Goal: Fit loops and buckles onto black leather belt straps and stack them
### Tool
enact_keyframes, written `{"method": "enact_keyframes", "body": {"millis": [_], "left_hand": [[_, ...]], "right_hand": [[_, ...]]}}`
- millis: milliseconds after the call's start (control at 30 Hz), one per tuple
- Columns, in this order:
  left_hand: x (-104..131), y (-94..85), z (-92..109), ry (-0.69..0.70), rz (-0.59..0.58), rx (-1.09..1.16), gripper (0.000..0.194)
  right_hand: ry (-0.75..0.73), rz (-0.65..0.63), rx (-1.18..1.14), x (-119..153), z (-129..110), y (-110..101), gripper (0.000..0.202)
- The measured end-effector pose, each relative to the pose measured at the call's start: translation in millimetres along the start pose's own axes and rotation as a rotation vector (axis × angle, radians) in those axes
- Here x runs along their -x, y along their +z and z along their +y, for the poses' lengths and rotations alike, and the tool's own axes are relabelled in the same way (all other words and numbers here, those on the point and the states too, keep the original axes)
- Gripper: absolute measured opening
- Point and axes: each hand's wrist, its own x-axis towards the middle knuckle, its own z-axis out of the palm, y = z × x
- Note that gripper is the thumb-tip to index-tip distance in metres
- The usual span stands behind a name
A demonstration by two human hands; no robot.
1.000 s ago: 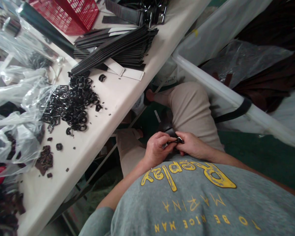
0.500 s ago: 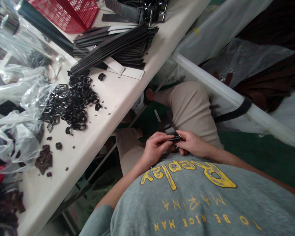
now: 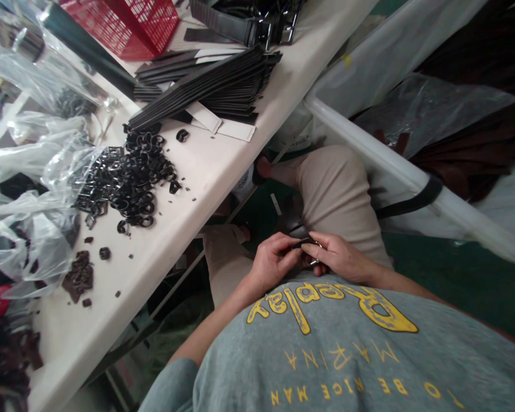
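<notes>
Over my lap, my left hand [image 3: 271,262] and my right hand [image 3: 337,256] meet on a dark belt strap with a small metal buckle [image 3: 304,242]. Both hands pinch it between thumb and fingers; the buckle end is partly hidden by my fingers. The strap runs away from me across my beige trouser leg [image 3: 335,189].
A white table [image 3: 206,171] on my left carries a heap of black loops and buckles [image 3: 126,177], a stack of black straps [image 3: 210,86], clear plastic bags [image 3: 30,194] and a red basket [image 3: 129,23]. A white pipe [image 3: 369,151] and plastic sheeting lie on the right.
My hands stay together on the strap; the fingers have shifted slightly and now cover more of the buckle. The camera has moved a little.
</notes>
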Motion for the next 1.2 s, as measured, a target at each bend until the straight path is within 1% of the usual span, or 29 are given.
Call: {"method": "enact_keyframes", "body": {"millis": [100, 167, 200, 300, 367, 433, 500, 600, 667, 800, 867, 1000, 1100, 1200], "left_hand": [[1.3, 2.5, -1.4, -0.210, 0.081, 0.226, 0.030], [0.1, 4.8, -1.9, -0.369, 0.124, 0.452, 0.042], [-1.5, 6.3, -1.4, -0.424, 0.135, 0.572, 0.047], [-9.0, 12.2, 4.6, -0.501, 0.132, 0.872, 0.055], [-14.7, 16.0, 11.0, -0.522, 0.129, 0.968, 0.056], [-18.7, 18.5, 16.7, -0.542, 0.133, 1.000, 0.057], [-20.0, 20.1, 19.8, -0.543, 0.130, 1.021, 0.054], [-18.0, 21.9, 19.2, -0.521, 0.139, 1.032, 0.048], [-16.1, 23.4, 16.5, -0.491, 0.133, 0.988, 0.047], [-15.0, 26.1, 8.9, -0.396, 0.105, 0.859, 0.043], [-15.4, 26.6, 5.3, -0.382, 0.073, 0.813, 0.043], [-15.0, 26.6, 1.2, -0.427, -0.006, 0.823, 0.051], [-14.0, 26.5, 2.3, -0.401, 0.003, 0.820, 0.045], [-14.1, 25.7, 6.8, -0.348, -0.011, 0.780, 0.039]], "right_hand": [[0.005, 0.054, -0.056, 1.3, -3.6, 2.4, 0.056], [-0.015, 0.060, -0.076, 2.6, -7.3, 4.1, 0.058], [-0.025, 0.058, -0.078, 3.2, -9.0, 5.1, 0.059], [-0.029, 0.069, -0.054, 3.8, -12.2, 7.7, 0.057], [-0.017, 0.093, -0.024, 3.1, -12.4, 9.0, 0.054], [-0.001, 0.116, 0.005, 1.8, -11.8, 9.7, 0.051], [0.011, 0.130, 0.034, 0.7, -11.2, 10.0, 0.048], [0.010, 0.133, 0.067, -0.6, -10.6, 9.9, 0.044], [0.001, 0.135, 0.080, -1.1, -10.0, 9.9, 0.042], [-0.005, 0.164, 0.100, -2.0, -7.4, 10.3, 0.046], [-0.002, 0.179, 0.108, -2.3, -5.9, 10.3, 0.046], [-0.025, 0.151, 0.154, -2.7, -3.6, 9.6, 0.041], [-0.067, 0.120, 0.209, -3.2, -1.4, 9.0, 0.042], [-0.091, 0.102, 0.170, -3.8, 2.1, 9.3, 0.046]]}}
